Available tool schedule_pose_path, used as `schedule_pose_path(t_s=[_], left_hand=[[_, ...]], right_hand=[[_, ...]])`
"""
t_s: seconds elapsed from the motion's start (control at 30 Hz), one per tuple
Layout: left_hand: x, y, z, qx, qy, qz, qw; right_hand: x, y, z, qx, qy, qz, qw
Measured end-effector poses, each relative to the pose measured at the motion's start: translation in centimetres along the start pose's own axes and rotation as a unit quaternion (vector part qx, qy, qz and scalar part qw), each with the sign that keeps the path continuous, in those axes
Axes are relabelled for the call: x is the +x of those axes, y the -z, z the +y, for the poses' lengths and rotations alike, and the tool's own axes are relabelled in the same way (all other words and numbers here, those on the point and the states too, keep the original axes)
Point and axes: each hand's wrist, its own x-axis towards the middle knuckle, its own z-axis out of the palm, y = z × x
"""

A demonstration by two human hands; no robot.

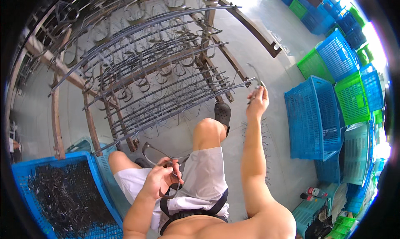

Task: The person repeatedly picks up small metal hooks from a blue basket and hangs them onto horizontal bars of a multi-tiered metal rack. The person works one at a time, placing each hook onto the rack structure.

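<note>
Over my lap, my left hand (pixel 164 178) is closed around dark curved loop-shaped parts (pixel 170 195), one loop hanging below the fingers and another reaching up and left. My right hand (pixel 258 100) is stretched forward to the right, its fingers pinched on a thin curved metal piece (pixel 257 73), blurred, beside the right end of a rack rod. Before me stands a metal rack (pixel 204 56) with tiers of long rods (pixel 150 120). Many curved loop-shaped pieces (pixel 143 84) hang from the upper rods, and thin wire hooks (pixel 184 92) line the lower ones.
A blue plastic crate (pixel 93 164) heaped with dark curved parts (pixel 62 195) stands at lower left. Blue and green crates (pixel 304 123) are stacked along the right. Thin wire hooks (pixel 267 145) lie on the floor right of my knee. Bottles (pixel 317 192) rest on a crate at lower right.
</note>
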Motion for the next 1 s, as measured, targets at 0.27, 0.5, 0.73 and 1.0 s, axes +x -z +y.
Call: schedule_pose_path(t_s=[0.27, 0.5, 0.73, 1.0], left_hand=[[2.3, -0.4, 0.1, 0.074, 0.067, 0.014, 0.995], [3.7, -1.2, 0.3, 0.027, 0.049, -0.019, 0.998], [3.2, -1.0, 1.0, 0.136, 0.028, -0.025, 0.990], [3.2, -0.1, 0.7, 0.098, 0.006, -0.036, 0.995]], right_hand=[[-0.1, -2.6, 0.1, 0.054, -0.206, -0.026, 0.977], [-0.1, -3.0, 0.1, 0.055, -0.213, -0.042, 0.975], [0.8, -2.4, -0.2, 0.055, -0.225, -0.100, 0.968], [-1.2, -3.1, 0.8, 0.026, -0.199, -0.117, 0.973]])
